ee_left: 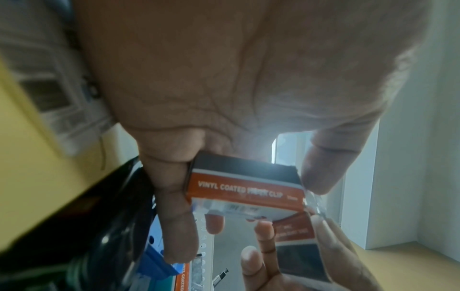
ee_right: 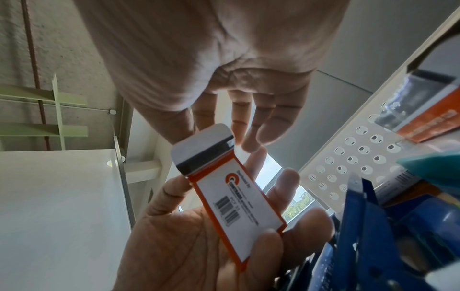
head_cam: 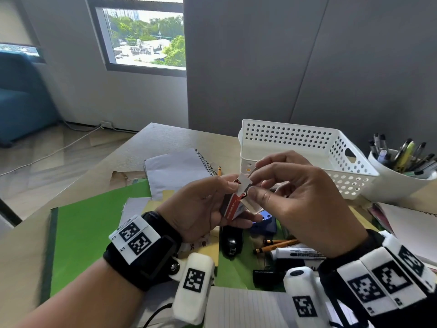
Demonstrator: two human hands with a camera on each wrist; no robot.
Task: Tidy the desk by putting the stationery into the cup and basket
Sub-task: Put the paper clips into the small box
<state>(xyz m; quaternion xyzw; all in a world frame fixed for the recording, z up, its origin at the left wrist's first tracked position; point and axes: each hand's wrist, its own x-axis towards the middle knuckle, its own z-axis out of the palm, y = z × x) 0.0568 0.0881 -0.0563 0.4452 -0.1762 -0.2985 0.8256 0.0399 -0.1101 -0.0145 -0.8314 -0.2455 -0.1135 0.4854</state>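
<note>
Our left hand (head_cam: 196, 209) grips a small orange-and-black paper clip box (head_cam: 233, 207), fingers curled under it and thumb on its side; the left wrist view reads "VINYL COATED PAPER CLIP" on the box (ee_left: 246, 194). Our right hand (head_cam: 295, 200) meets it from 3 o'clock, thumb and forefinger pinching at the box's open white end flap (head_cam: 243, 183). In the right wrist view the barcode face of the box (ee_right: 239, 212) lies across the left hand's fingers (ee_right: 286, 187), flap raised toward the right hand's fingertips (ee_right: 263, 133). We hold the box in the air above the desk (head_cam: 132, 147), not in the basket or the cup.

Nearest us, at 6 o'clock, lies a lined notepad (head_cam: 246, 308). Just beyond, under our hands, a green folder (head_cam: 89, 230) carries loose stationery: white markers (head_cam: 298, 253), orange pencils (head_cam: 276, 245), a black stapler (head_cam: 231, 242) and a blue object (head_cam: 266, 224) that we cannot identify for sure. Farther, at 11 o'clock, a spiral notebook (head_cam: 175, 171) rests on the desk with a pencil (head_cam: 219, 171) beside its coil. At 1 o'clock stands the white perforated basket (head_cam: 290, 136); the right wrist view shows another orange box (ee_right: 433, 118) inside it. At 2 o'clock, just beside the basket, the white cup (head_cam: 392, 185) holds many pens (head_cam: 402, 155).
</note>
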